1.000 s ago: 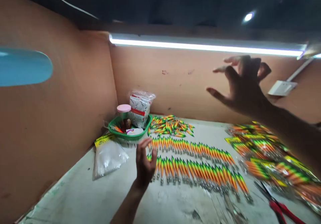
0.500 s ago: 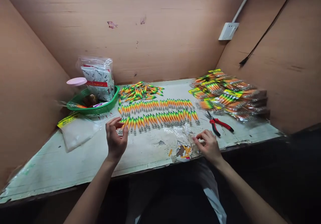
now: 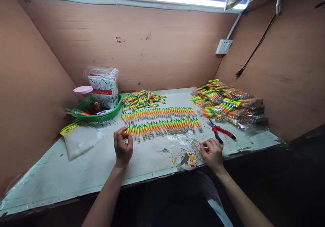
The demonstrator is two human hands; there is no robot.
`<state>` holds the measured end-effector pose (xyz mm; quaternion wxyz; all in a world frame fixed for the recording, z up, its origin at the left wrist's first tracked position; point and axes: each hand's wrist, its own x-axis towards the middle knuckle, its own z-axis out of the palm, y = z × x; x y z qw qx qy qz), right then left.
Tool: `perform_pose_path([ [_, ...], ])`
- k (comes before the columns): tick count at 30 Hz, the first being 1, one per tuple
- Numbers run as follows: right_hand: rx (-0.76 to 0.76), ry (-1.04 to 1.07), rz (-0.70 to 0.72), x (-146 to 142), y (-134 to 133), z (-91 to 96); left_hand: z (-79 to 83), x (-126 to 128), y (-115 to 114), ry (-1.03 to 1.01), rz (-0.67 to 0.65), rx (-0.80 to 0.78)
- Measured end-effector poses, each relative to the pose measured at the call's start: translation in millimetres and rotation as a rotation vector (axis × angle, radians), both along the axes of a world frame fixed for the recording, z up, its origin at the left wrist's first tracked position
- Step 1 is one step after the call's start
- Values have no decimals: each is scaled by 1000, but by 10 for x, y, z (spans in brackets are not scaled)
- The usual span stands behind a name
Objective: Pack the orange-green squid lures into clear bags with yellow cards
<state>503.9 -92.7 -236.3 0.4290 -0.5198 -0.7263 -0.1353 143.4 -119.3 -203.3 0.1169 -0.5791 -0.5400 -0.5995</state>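
Observation:
Two rows of squid jigs lie on the worktable, orange, yellow and green with metal hooks at the near ends. At the left end of the front row (image 3: 162,128), my left hand (image 3: 123,148) curves its fingers, with a gap showing between thumb and fingers. Whether its fingertips touch the end jig is hard to see. The back row (image 3: 159,113) lies just beyond. My right hand (image 3: 212,152) rests near the front edge, thumb and forefinger pinched together; anything between them is too small to make out. Close behind it lie red-and-black pliers (image 3: 221,132).
Behind the rows is a loose pile of jigs (image 3: 143,100). Packed bags of jigs (image 3: 228,101) are heaped at right. At left are a green basket (image 3: 101,118) with packets, a pink lid (image 3: 83,89) and clear bags (image 3: 81,139). The tabletop (image 3: 152,159) is torn near its edge.
The view has tilted up, bringing the lamp into sight. My left hand's thumb and fingers have drawn closer together. My right hand stays pinched in about the same place.

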Motion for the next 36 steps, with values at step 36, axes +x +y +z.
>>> perform_pose_path([
  [36, 111, -74, 47, -10, 21, 58, 49, -41, 5, -70, 73, -24],
])
